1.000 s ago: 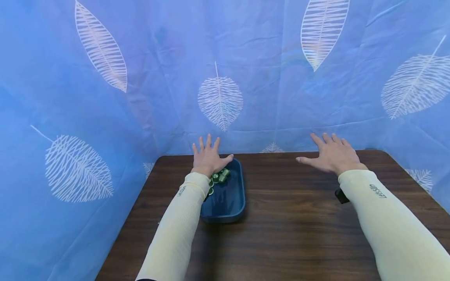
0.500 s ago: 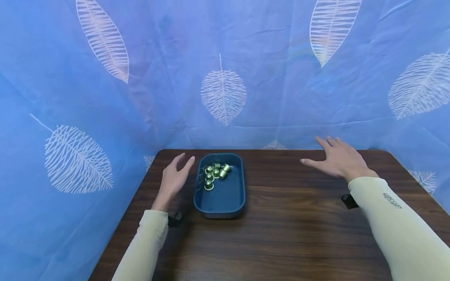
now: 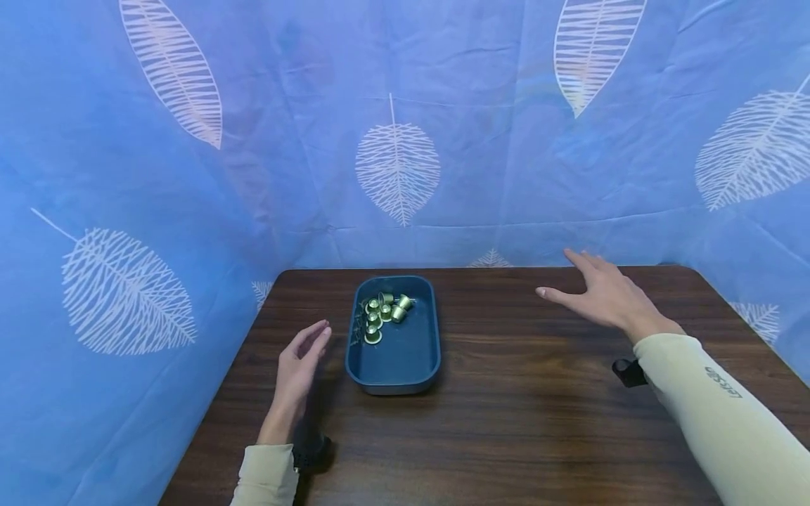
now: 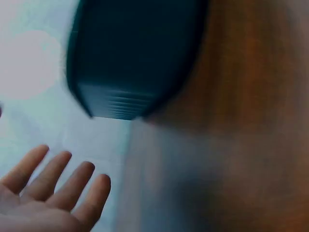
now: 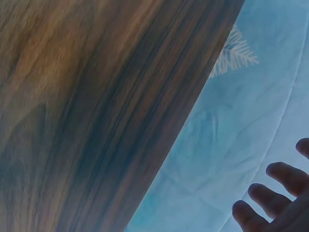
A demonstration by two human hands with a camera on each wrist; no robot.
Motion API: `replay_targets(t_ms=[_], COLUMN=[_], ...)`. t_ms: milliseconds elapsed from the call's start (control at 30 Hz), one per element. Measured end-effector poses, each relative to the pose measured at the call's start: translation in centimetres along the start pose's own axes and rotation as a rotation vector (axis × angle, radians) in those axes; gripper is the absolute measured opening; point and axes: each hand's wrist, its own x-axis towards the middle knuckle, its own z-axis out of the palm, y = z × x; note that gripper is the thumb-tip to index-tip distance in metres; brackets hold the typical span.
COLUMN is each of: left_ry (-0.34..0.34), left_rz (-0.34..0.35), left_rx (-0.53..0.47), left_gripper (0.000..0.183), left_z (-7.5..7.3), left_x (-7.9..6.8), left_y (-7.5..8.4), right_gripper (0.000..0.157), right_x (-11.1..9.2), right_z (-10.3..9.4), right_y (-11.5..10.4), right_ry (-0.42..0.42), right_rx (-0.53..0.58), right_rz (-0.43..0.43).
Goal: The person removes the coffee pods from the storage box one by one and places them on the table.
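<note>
A dark blue rectangular tray stands on the left half of the table in the head view. Several shiny green coffee capsules lie in its back left part. My left hand is held to the left of the tray, fingers loosely bent and thumb near them, with nothing between. In the left wrist view the fingers of that hand are spread below the blurred tray. My right hand hovers over the right back of the table, fingers extended and thumb apart, holding nothing.
The brown wooden table has rounded back corners. A blue curtain with white leaf prints hangs behind it and along both sides. Dark wrist cameras sit under the wrists.
My left hand has moved from over the tray to its left and back towards me, uncovering the capsules. Its spread fingers have drawn together. My right hand has shifted only slightly.
</note>
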Motion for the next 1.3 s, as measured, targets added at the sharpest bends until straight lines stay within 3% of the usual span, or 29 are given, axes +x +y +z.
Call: replay_targets(t_ms=[200,333,500,633,867,1300], left_ry=[-0.162,-0.259,-0.401,-0.401,-0.438,-0.403], left_rz=[-0.036,-0.034,-0.077,-0.124,-0.144,-0.156], left_rx=[-0.099,-0.174,-0.197,-0.227,-0.311,-0.296], left_gripper=[0.064,0.066,0.061,0.057,0.062,0.057], left_z=[0.7,0.4,0.2,0.0,0.3,0.5], left_x=[0.4,0.1,-0.3,-0.5,-0.2,0.0], left_y=[-3.5,-3.8,-3.6,-3.6,-3.5,-3.3], right_gripper=[0.106,0.103,0.100,0.096,0.093,0.090], right_x=[-0.4,-0.8,-1.3,-1.4,-1.4,-1.3], right_z=[0.4,0.5,1.0,1.4,2.1,3.5], right_y=[-0.5,-0.9,-1.5,-2.0,-2.2,-2.3], right_ry=[-0.008,0.005,0.008,0.009,0.010,0.018], right_rx=[0.086,0.130,0.180,0.205,0.225,0.271], right_rz=[-0.008,-0.003,-0.010,-0.033,-0.037,-0.031])
